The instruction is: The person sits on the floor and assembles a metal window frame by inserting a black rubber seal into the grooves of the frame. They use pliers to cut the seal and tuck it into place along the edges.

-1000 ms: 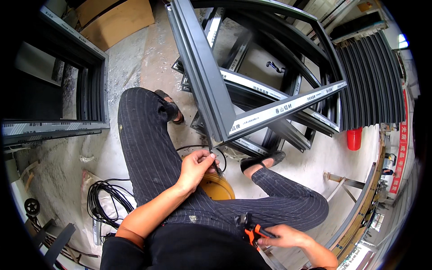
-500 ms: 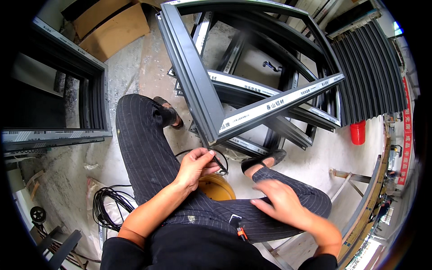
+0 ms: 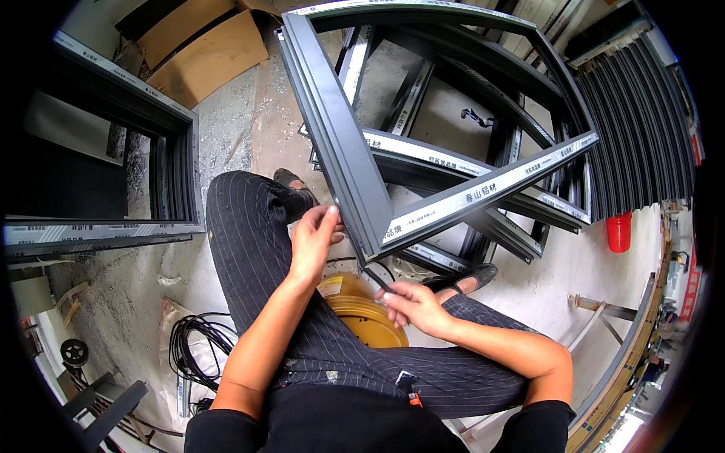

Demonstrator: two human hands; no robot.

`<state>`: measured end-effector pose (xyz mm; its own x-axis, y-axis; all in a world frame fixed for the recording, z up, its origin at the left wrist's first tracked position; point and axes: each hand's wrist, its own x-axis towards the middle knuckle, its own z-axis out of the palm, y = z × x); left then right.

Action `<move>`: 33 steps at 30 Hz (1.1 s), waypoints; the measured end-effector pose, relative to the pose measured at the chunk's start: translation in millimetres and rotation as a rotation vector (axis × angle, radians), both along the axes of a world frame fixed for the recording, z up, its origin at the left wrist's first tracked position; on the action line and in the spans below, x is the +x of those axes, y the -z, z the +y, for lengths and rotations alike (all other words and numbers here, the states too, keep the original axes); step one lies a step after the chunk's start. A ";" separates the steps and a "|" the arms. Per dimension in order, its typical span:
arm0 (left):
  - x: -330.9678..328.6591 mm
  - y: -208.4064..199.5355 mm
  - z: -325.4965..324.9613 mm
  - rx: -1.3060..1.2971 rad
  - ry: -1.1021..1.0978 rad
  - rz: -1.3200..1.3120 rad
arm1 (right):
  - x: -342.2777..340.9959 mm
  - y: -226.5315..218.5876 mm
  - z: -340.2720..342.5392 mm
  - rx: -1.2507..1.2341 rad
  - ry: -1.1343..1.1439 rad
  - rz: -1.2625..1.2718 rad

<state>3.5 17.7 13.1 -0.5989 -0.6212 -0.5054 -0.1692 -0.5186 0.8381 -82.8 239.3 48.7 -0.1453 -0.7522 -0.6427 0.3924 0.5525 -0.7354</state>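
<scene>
A dark grey window frame point(image 3: 343, 140) with printed film on one side lies tilted on a stack of similar frames, its near corner toward me. My left hand point(image 3: 313, 241) is closed at the frame's left edge, just above that corner, with thumb and fingertips against it. Whether a strip is also between those fingers, I cannot tell. Below the corner, my right hand point(image 3: 414, 308) pinches a thin black strip point(image 3: 377, 279), which runs up toward the corner. Between my legs sits a yellow round container point(image 3: 368, 309), partly hidden by my right hand.
More dark frames point(image 3: 162, 174) stand at the left. A coil of black cable point(image 3: 192, 351) lies beside my leg. Cardboard point(image 3: 208, 57) is at the back left. Far right are a stack of dark profiles point(image 3: 634, 124), a red bucket point(image 3: 618, 232) and a metal support point(image 3: 596, 306).
My left hand has moved up along the frame's left edge, away from the corner. My right hand has come in from the right and taken hold of the black strip. The whole view has shifted slightly.
</scene>
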 end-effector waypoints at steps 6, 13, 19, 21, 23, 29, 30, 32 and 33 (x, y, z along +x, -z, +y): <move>-17.9 29.5 -9.5 -0.259 0.012 -0.087 | -0.9 -12.2 -13.9 0.089 -0.118 -0.450; -16.4 12.1 -12.8 -0.061 0.041 -0.024 | -0.7 -13.7 -18.8 0.047 -0.124 -0.376; -7.1 11.2 -11.1 -0.055 0.169 -0.015 | -1.1 1.6 -11.1 0.029 -0.097 -0.434; -6.3 11.3 -9.4 -0.040 0.166 0.000 | -1.0 2.8 -8.8 0.015 -0.087 -0.425; 1.1 10.9 -7.3 0.008 0.219 0.024 | -2.5 1.7 -8.7 0.016 -0.082 -0.403; 6.2 10.5 1.6 0.013 0.225 0.040 | -4.5 -2.3 -10.2 0.063 -0.074 -0.343; 7.3 10.2 2.8 0.030 0.261 0.039 | -4.3 -0.6 -9.0 0.065 -0.069 -0.334; 13.9 9.8 7.5 0.063 0.334 0.037 | -5.7 2.0 -7.3 0.075 -0.066 -0.311; 17.1 12.3 8.5 0.076 0.343 0.060 | -5.5 3.1 -6.7 0.084 -0.068 -0.301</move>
<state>20.6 26.2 0.8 -0.7959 -0.3409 -0.5004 -0.2963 -0.5014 0.8129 -88.3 232.7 45.6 0.1096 -0.6963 -0.7094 0.5451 0.6389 -0.5429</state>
